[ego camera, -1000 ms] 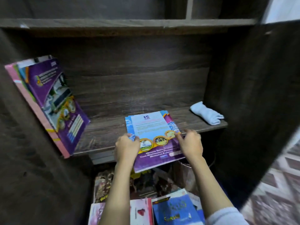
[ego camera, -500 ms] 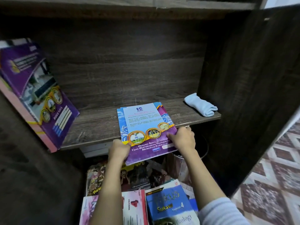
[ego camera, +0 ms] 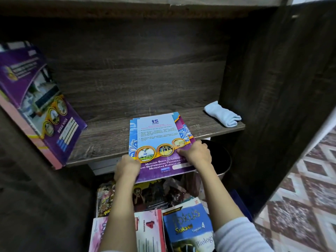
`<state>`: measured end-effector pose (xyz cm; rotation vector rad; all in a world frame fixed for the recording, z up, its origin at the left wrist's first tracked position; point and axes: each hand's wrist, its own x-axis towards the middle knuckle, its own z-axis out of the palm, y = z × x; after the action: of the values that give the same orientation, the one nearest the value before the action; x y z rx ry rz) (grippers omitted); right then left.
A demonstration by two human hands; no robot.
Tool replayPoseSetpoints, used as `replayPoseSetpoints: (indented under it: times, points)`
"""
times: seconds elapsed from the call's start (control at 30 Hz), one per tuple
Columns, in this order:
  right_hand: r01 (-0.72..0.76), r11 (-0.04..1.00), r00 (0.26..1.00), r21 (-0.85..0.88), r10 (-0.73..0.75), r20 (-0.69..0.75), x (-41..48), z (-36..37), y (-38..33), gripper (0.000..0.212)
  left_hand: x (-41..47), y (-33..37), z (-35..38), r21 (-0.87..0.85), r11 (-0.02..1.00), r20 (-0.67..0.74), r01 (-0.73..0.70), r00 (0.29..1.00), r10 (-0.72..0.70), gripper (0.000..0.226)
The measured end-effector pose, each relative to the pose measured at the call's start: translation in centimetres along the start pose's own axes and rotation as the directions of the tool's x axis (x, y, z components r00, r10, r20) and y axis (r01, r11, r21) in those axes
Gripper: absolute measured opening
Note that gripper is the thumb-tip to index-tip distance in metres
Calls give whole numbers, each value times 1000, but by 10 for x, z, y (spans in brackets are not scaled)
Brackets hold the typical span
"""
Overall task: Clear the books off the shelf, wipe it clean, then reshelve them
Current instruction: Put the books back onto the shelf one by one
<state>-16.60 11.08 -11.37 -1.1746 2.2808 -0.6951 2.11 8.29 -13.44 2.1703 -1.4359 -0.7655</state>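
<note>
Closest to me, below my forearms, the pile of books not yet shelved lies in a jumble. A blue biology title sits on top, and the pink one beside it is cut off by the bottom edge.

Above them my left hand curls round the near left corner of the thin stack of purple booklets. My right hand pinches its right edge, thumb on the cover. The fingers underneath are hidden, so how far they reach I cannot tell.

Over the past second my left hand has slid down from the side of the cover to that corner, but the stack itself has hardly shifted. It lies flat, its far part on the shelf and its near part hanging over the front.

With the board mostly bare and the cloth laid aside at the right end, I judge this is reshelving — though the stack still needs pushing in or standing up.

Further left, the leaning books tilt against the side wall, their tops cut off. Something dark and round under the shelf — a pot, perhaps — is too dim to name.
</note>
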Motion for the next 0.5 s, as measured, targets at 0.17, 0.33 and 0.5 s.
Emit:
replayPoseSetpoints:
  times: [0.17, 0.33, 0.5]
  points:
    - [1, 999, 1000, 36, -1, -12, -1, 2, -1, 79, -5, 2, 1, 36, 999, -9, 12, 1000, -12, 32]
    - [-73, 990, 997, 123, 76, -14, 3, 5, -2, 79, -9, 4, -1, 61, 998, -11, 32, 999, -31, 32]
    - [-136, 958, 990, 252, 124, 62, 7, 0, -4, 84, -8, 3, -7, 54, 998, -25, 16, 1000, -14, 32]
